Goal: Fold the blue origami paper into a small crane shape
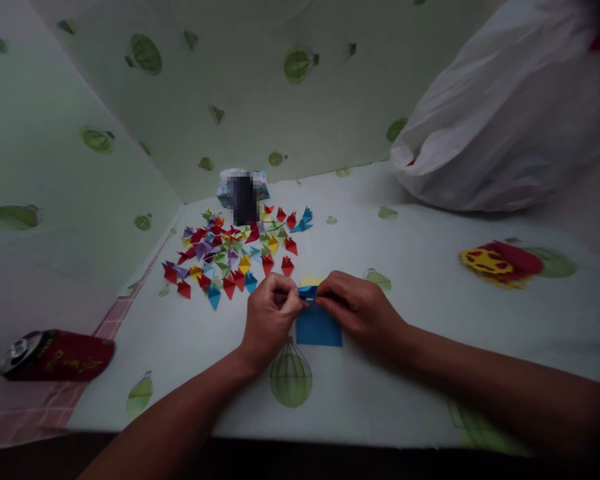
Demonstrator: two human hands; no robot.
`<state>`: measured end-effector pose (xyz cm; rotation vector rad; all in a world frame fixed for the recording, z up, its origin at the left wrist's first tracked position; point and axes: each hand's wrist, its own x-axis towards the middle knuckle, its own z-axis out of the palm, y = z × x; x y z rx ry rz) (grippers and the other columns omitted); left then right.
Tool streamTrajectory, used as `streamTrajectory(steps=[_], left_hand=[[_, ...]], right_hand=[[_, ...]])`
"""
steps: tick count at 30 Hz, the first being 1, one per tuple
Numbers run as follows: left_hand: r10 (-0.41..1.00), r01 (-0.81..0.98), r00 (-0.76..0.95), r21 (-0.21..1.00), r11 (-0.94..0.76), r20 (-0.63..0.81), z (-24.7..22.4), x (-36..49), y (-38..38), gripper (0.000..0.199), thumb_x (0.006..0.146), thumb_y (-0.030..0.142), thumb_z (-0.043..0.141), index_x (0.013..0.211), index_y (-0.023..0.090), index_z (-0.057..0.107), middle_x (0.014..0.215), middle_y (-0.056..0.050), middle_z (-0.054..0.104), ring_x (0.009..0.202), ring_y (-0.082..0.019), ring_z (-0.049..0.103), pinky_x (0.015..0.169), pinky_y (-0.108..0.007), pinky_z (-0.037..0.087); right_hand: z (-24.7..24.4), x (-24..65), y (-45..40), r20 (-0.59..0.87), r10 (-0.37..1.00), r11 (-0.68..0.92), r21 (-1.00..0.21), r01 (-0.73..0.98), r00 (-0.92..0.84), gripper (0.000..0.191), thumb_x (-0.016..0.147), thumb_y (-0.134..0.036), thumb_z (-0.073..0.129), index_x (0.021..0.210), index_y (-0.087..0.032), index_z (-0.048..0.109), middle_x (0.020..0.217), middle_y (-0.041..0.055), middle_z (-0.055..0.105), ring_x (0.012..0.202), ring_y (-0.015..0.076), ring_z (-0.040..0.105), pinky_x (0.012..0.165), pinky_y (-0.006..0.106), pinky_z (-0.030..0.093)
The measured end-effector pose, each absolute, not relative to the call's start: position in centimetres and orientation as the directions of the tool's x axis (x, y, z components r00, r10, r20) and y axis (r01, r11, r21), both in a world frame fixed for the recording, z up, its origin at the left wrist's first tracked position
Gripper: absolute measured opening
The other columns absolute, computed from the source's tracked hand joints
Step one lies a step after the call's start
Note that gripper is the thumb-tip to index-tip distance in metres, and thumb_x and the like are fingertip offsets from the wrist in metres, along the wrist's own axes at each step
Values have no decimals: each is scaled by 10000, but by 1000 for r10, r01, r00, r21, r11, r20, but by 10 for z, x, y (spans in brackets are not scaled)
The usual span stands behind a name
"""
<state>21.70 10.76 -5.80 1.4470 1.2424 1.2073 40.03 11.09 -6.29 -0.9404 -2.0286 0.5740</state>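
1. With twelve o'clock taken as straight away from the wearer, the folded blue paper point(307, 292) is held up between both hands, just beyond the blue sheet point(320, 331).
2. Its long axis is judged to be set roughly from nine to three o'clock, so its two ends are pointed at the fingers.
3. The nine o'clock end is pinched between thumb and finger of the left hand point(273, 310).
4. The three o'clock end is gripped by the fingertips of the right hand point(363, 303); neither hand can be called nearer, since the paper is touched by both.
5. The blue sheet is laid flat at about five o'clock; the colourful folded pieces point(229, 262) are spread at ten o'clock, clear of both hands.
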Motion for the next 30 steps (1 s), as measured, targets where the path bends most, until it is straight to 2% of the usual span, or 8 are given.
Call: streamTrajectory(steps=[6,10,18,24,30], left_hand=[[991,136,43,982,-134,130,-58,220,106,139,796,221,644,733,170,530,828,18,586,632,-105,680,625,-239,554],[994,118,46,988,-100,95,-56,223,105,145,770,219,634,708,173,512,817,23,579,622,-103,673,620,-241,541],[998,365,68,931,-20,-5,-55,220,107,96,762,177,573,711,196,494,663,38,577,596,-138,642,592,-259,478],[988,333,138,943,20,-69,-59,219,107,109,771,170,576,864,209,536,673,54,569,522,-122,581,514,-241,440],[972,334,201,941,48,-121,-60,219,108,45,802,218,594,828,182,595,654,35,592,515,-107,562,514,-229,435]], right_hand=[[-62,400,111,507,798,603,-665,442,-326,134,913,-121,545,789,-171,554,711,6,567,592,110,472,568,245,359],[-63,399,112,484,826,563,-709,425,-288,131,880,-103,560,773,-173,532,685,-13,542,573,101,452,562,237,351],[-64,397,113,445,834,549,-719,425,-326,164,853,-93,553,741,-188,482,666,-28,510,564,96,424,554,230,328],[-65,399,115,424,832,550,-713,435,-358,166,848,-90,550,739,-189,473,673,-25,508,579,100,423,561,235,320],[-65,400,118,354,871,477,-773,419,-340,148,838,-86,547,754,-190,485,674,-27,518,588,105,439,577,249,339]])
